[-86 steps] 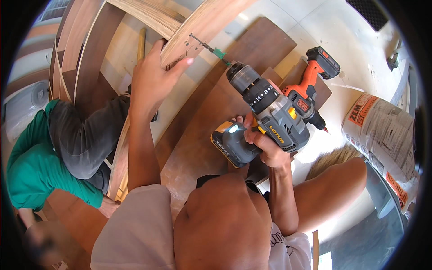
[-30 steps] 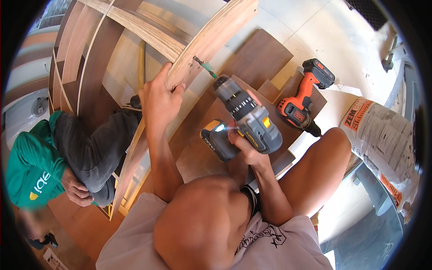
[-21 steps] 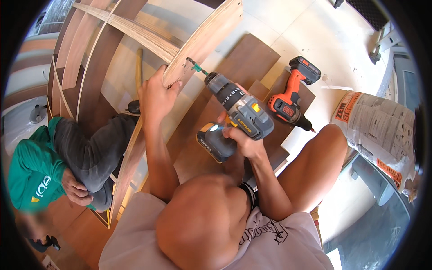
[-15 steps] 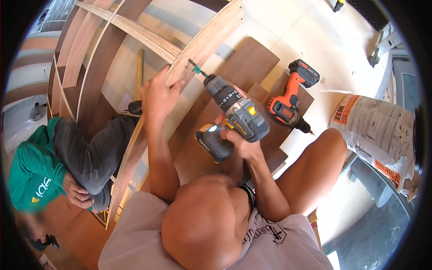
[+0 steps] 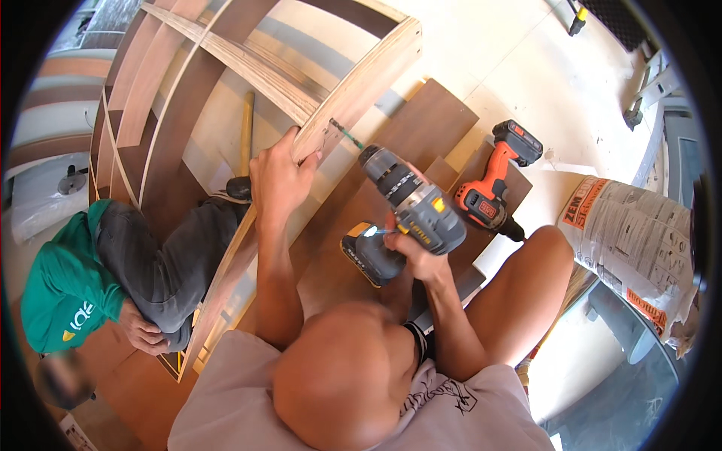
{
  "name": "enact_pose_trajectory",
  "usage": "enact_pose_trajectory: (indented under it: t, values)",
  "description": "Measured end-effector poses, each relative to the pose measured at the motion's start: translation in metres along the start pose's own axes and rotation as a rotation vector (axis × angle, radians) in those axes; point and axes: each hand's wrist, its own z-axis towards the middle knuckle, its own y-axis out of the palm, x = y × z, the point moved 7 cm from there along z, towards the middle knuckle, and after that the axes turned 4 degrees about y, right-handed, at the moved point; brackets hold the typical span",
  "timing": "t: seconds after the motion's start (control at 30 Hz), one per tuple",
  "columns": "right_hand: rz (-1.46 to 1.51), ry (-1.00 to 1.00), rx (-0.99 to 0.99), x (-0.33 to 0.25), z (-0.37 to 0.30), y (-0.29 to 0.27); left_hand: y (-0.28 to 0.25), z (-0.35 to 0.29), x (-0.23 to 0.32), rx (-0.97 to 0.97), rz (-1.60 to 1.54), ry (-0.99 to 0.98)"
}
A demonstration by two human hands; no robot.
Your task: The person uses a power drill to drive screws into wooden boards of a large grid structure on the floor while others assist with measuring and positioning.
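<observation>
My right hand (image 5: pixel 423 254) grips the handle of a grey cordless drill (image 5: pixel 432 218), its work light lit. The drill's long bit (image 5: pixel 349 135) bears a greenish band and meets the outer face of a wooden shelf frame (image 5: pixel 380 69). Close to that spot, my left hand (image 5: pixel 280 177) wraps round the edge of the same frame, fingers on the inner side and thumb on the outer face. Whether the bit tip is inside the wood, I cannot tell.
An orange and black cordless drill (image 5: pixel 487 184) lies on brown boards (image 5: pixel 429 116) at my right. Beyond it stands a large printed sack (image 5: pixel 632 237). A hammer (image 5: pixel 247 143) rests within the frame. At left sits another person in a green top (image 5: pixel 71 274), near the frame's lower end.
The whole scene sits slightly lower and further right in the picture. The green flap on the bit now looks like a smooth, blurred band. Both hands keep their holds.
</observation>
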Motion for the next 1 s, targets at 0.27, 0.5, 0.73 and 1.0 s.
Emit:
enact_pose_trajectory:
  t: [0.27,0.5,0.73,1.0]
  values:
    - [-0.052,-0.060,0.094,-0.014,-0.013,-0.017,-0.045,0.013,0.044,0.223,0.053,0.381]
    - [-0.101,-0.043,0.223,-0.027,-0.021,-0.041,-0.007,0.045,0.040,0.056,0.150,0.554]
    - [-0.105,-0.034,0.392,-0.047,-0.050,-0.075,0.000,0.048,0.050,0.102,0.067,0.535]
    - [-0.620,-0.323,0.453,-0.341,-0.103,-0.031,-0.036,0.031,0.030,0.161,0.177,0.203]
